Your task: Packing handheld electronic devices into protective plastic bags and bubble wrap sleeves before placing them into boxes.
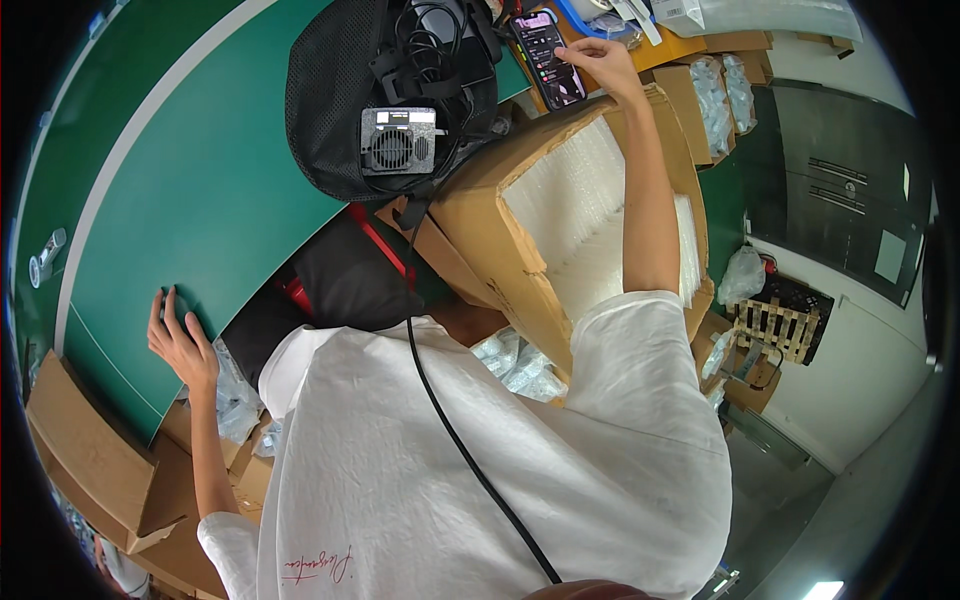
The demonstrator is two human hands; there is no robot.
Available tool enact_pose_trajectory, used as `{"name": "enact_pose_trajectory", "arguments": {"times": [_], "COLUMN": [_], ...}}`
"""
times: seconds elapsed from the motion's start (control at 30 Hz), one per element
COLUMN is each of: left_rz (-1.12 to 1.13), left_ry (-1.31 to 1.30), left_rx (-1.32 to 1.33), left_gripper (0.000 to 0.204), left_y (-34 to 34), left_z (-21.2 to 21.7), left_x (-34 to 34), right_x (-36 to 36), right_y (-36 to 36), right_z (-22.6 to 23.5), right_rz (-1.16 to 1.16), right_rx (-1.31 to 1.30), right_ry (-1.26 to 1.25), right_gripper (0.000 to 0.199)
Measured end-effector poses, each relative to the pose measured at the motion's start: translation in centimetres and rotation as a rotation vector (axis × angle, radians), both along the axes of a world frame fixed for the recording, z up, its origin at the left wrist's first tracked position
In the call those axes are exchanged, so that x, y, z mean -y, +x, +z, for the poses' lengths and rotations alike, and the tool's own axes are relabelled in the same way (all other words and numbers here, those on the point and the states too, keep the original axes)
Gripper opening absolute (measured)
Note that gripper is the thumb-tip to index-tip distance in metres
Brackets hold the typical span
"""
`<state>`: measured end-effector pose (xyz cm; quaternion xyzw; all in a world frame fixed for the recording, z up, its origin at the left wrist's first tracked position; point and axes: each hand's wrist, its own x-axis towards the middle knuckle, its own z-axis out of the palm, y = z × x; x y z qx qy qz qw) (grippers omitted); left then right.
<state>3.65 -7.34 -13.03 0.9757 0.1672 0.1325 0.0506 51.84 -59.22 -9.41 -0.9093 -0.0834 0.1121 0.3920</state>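
My left hand [183, 345] lies on the green tabletop [215, 220] near its left edge, fingers stretched out and apart, with nothing in it. My right hand [603, 68] reaches far forward over a cardboard box. Its fingertips are at the lit screen of a phone [545, 70], which lies on an orange-brown surface. The hand does not wrap round the phone, and its fingers look slightly apart. To the left of the phone sits a black mesh bag [325, 110] with coiled black cables and a grey speckled device [398, 140] with a round grille.
The open cardboard box [480, 215] beside my right arm holds stacked white bubble-wrap sheets [575, 180]. A black cable [450, 415] runs down across my white shirt. More cartons [95, 440] stand at the lower left. Dark cabinets [840, 185] are at the right.
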Motion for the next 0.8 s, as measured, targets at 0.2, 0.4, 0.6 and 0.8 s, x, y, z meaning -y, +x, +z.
{"name": "enact_pose_trajectory", "arguments": {"times": [0.2, 0.4, 0.6, 0.8], "left_rz": [0.01, 0.105, 0.218, 0.748], "left_ry": [-0.022, -0.287, 0.191, 0.027], "left_rx": [0.008, 0.175, 0.544, 0.451], "left_gripper": [0.04, 0.041, 0.054, 0.082], "left_y": [0.1, 3.2, 13.9, 18.4], "left_z": [0.3, 1.3, 5.0, 0.5], "left_x": [0.2, -3.8, -19.8, -26.2], "right_x": [-0.2, 0.0, -7.8, -27.2], "right_y": [0.4, 0.6, -3.4, -7.7], "right_z": [0.3, 0.3, 6.4, 14.5], "right_rz": [-0.047, -0.071, -0.138, 0.426], "right_rx": [-0.033, -0.02, 0.409, 0.412], "right_ry": [-0.01, 0.07, -0.133, 0.174], "right_gripper": [0.035, 0.039, 0.028, 0.024]}}
